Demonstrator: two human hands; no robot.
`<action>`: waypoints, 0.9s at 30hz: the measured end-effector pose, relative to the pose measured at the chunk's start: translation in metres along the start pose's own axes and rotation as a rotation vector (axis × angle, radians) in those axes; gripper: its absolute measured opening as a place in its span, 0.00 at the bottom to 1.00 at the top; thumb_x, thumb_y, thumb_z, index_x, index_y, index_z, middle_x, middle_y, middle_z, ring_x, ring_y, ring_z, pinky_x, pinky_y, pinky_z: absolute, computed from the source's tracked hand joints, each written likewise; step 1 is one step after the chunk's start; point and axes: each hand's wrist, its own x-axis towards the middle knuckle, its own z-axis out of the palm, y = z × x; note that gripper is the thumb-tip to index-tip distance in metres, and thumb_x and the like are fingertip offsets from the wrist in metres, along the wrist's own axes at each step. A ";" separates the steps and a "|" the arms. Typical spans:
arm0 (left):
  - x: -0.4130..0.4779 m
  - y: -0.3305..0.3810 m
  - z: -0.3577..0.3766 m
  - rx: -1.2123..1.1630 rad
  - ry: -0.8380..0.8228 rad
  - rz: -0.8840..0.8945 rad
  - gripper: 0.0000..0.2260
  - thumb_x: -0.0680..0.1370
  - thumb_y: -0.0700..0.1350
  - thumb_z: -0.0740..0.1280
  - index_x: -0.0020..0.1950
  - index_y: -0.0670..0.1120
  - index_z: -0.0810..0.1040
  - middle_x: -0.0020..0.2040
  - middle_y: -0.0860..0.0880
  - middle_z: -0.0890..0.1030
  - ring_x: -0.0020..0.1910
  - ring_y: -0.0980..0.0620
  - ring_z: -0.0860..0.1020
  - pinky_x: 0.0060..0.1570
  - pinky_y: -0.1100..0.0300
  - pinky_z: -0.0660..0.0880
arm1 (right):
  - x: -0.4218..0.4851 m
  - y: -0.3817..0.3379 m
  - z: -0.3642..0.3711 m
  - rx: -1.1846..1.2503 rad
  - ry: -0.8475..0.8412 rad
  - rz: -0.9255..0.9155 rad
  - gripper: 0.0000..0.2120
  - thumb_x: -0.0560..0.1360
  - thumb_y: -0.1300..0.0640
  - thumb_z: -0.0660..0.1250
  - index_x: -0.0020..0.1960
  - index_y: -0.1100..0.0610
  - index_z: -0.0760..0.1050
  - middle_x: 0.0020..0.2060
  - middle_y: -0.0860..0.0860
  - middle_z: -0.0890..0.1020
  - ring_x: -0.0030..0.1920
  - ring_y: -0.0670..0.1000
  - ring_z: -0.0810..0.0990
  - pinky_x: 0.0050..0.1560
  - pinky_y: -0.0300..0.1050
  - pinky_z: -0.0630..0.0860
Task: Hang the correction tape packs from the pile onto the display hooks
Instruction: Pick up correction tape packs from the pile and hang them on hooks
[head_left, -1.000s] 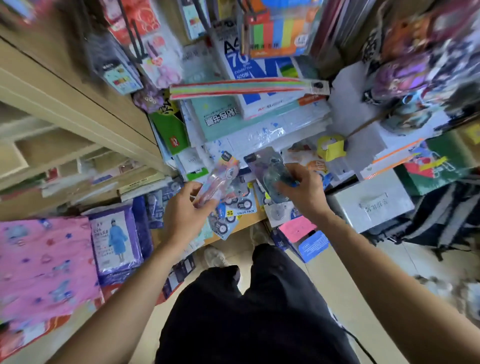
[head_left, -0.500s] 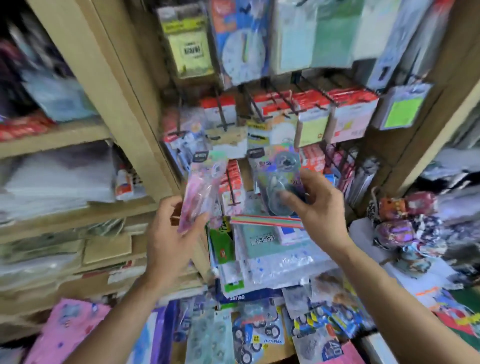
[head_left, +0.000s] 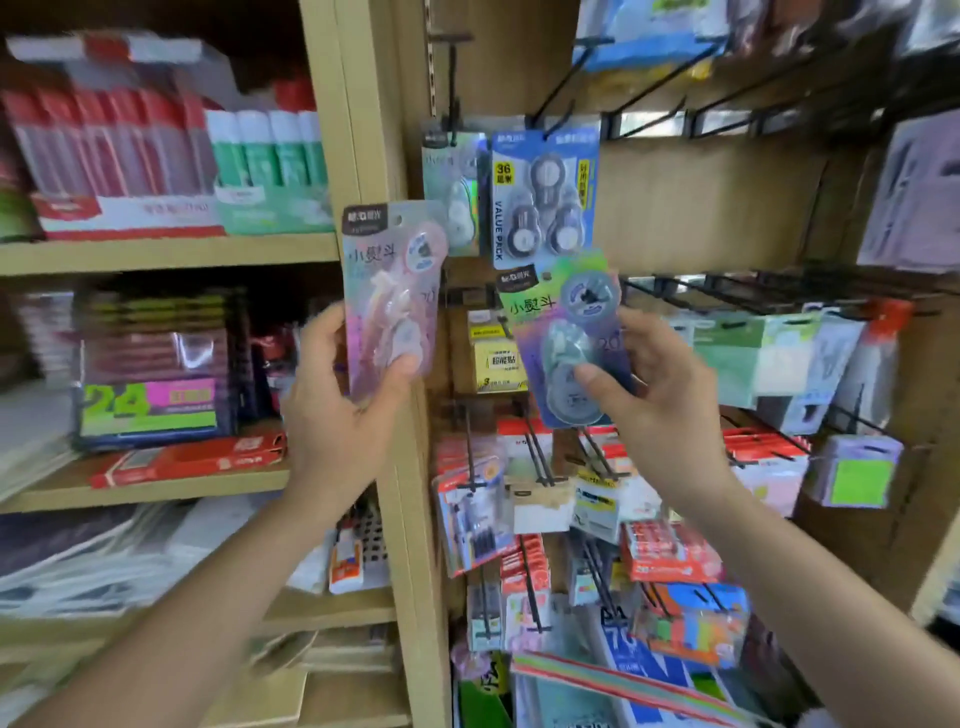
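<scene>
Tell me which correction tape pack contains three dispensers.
The hanging blue value pack. The pink pack in the left hand and the teal pack in the right hand show fewer.

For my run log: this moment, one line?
left hand grips pink correction tape pack | right hand grips blue-green correction tape pack | neither hung

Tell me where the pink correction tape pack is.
Head view, left of centre: the left hand holds the pink correction tape pack before the wooden post, left of the hanging blue value pack.
</scene>
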 end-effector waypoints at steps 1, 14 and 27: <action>0.015 -0.001 0.000 0.007 0.041 0.023 0.25 0.75 0.53 0.73 0.69 0.54 0.68 0.57 0.65 0.78 0.58 0.54 0.80 0.57 0.46 0.78 | 0.013 -0.005 0.003 -0.011 -0.001 -0.022 0.19 0.76 0.63 0.72 0.65 0.57 0.74 0.55 0.47 0.84 0.55 0.46 0.83 0.54 0.49 0.81; 0.175 0.026 0.036 0.040 0.241 0.173 0.29 0.74 0.54 0.72 0.73 0.52 0.67 0.65 0.56 0.78 0.61 0.52 0.78 0.54 0.54 0.74 | 0.164 -0.036 0.053 -0.043 0.047 -0.111 0.18 0.73 0.58 0.72 0.61 0.51 0.76 0.50 0.47 0.85 0.52 0.49 0.84 0.55 0.55 0.81; 0.193 0.009 0.051 0.144 0.310 0.323 0.29 0.73 0.59 0.72 0.69 0.49 0.72 0.54 0.51 0.82 0.48 0.52 0.80 0.45 0.58 0.76 | 0.181 -0.002 0.094 0.008 0.073 -0.078 0.17 0.76 0.57 0.71 0.56 0.35 0.76 0.49 0.50 0.85 0.52 0.56 0.82 0.53 0.57 0.80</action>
